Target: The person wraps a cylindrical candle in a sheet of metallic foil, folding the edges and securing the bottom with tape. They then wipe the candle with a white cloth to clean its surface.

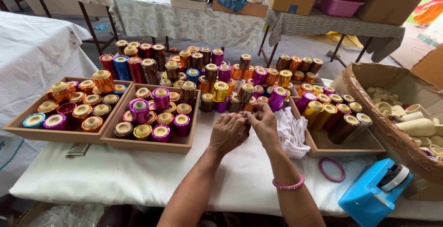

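Here, both forearms reach forward over the white tablecloth [138, 176] and meet just in front of the wooden tray [152, 143] of foil-wrapped holders; the left hand [227, 132] is curled, knuckles up, its fingertips pinched on a small dark foil-wrapped piece [244, 116]; the right hand [266, 124], a pink bangle [289, 185] on its wrist, pinches the same piece from the other side, so that it sits between the two sets of fingertips, mostly hidden; a white cloth [291, 132] lies just right of the right hand; farther from the tray on that side are a pink ring [332, 169] and a blue tape dispenser [374, 192].
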